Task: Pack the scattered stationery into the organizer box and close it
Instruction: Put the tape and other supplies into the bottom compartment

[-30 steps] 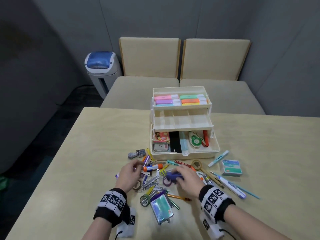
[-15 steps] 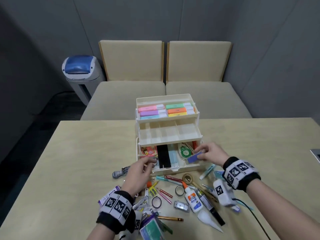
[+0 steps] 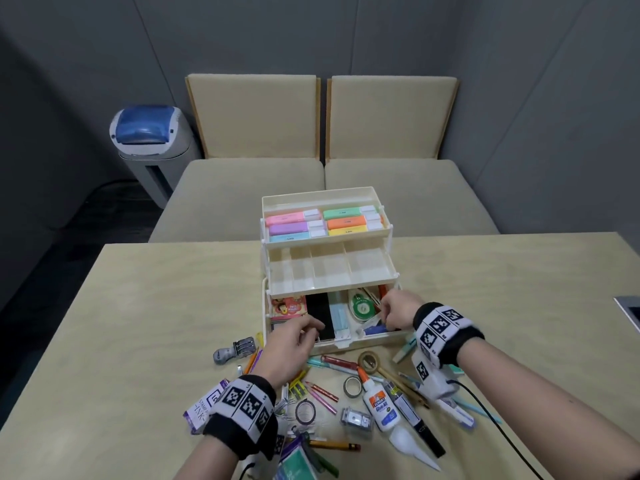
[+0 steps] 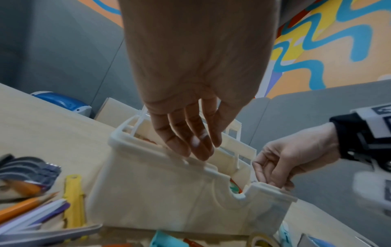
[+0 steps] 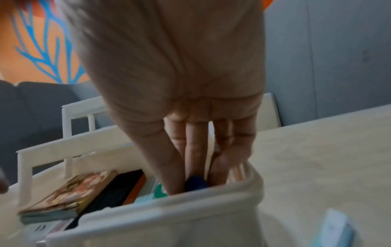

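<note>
1. The cream plastic tiered organizer box point(image 3: 332, 271) stands open on the pale wooden bench point(image 3: 138, 306).
2. The right hand point(image 3: 398, 311) pinches a small dark blue object point(image 5: 195, 183) inside the box's bottom right compartment.
3. The left hand point(image 3: 289, 348), fingers relaxed, rests at the box's front rim.
4. A white glue bottle point(image 3: 379, 405) lies among the scattered pens.
</note>
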Action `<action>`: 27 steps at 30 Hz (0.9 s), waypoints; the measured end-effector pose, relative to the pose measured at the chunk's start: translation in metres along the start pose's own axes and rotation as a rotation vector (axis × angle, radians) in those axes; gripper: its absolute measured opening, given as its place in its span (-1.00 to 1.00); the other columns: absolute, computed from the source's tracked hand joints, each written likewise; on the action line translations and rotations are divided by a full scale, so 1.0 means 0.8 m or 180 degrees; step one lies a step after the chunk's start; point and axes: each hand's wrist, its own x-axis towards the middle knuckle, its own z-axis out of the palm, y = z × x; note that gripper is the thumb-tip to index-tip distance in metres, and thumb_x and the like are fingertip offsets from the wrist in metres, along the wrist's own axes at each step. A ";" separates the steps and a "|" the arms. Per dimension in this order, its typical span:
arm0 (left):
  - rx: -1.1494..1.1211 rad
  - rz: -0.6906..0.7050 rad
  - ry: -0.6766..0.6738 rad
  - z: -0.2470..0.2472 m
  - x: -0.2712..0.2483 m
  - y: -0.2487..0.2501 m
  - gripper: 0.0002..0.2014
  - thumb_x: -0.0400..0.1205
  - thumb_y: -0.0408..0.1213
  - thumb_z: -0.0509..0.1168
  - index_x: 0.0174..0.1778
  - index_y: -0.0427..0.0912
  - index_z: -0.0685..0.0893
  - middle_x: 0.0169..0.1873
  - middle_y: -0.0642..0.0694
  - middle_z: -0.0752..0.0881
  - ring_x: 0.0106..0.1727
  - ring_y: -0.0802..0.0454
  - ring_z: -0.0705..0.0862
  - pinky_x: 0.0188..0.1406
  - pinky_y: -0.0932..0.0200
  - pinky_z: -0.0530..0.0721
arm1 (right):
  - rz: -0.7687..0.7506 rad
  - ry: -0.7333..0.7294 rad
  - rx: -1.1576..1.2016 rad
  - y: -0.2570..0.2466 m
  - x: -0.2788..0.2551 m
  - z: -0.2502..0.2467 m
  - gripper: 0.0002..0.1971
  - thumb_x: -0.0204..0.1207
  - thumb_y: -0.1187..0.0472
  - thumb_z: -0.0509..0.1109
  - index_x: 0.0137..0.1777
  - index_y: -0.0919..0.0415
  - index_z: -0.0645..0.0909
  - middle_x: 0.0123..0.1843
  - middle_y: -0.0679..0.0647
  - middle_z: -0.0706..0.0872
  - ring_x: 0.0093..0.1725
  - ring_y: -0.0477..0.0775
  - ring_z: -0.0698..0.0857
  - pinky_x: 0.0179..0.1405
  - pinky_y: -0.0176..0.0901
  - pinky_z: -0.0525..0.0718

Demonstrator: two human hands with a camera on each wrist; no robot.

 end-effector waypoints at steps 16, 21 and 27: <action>0.0155 0.0056 -0.0111 0.001 0.005 0.002 -0.79 0.70 -0.23 0.17 0.10 0.08 0.69 0.00 0.18 0.73 0.00 0.29 0.66 0.06 0.23 0.65 | -0.0265 -0.0281 -0.1191 -0.025 0.003 -0.001 -0.79 0.52 0.35 0.37 0.13 0.37 0.65 0.22 0.29 0.66 0.17 0.28 0.68 0.10 -0.01 0.66; 0.0177 0.0107 -0.0077 -0.001 0.006 0.001 -0.79 0.70 -0.23 0.17 0.10 0.07 0.69 0.04 0.18 0.73 0.07 0.27 0.65 0.13 0.20 0.63 | -0.0255 -0.0257 -0.1061 -0.024 0.004 -0.004 -0.79 0.51 0.39 0.38 0.13 0.37 0.66 0.22 0.27 0.67 0.18 0.25 0.68 0.14 -0.03 0.68; 0.0214 0.0105 -0.0233 0.004 0.008 0.011 -0.79 0.71 -0.23 0.15 0.13 0.04 0.67 0.06 0.12 0.73 0.08 0.22 0.65 0.13 0.18 0.63 | -0.0527 -0.0195 -0.0708 -0.008 0.001 0.000 -0.65 0.53 0.45 0.26 0.22 0.16 0.69 0.26 0.15 0.69 0.23 0.19 0.65 0.28 0.03 0.63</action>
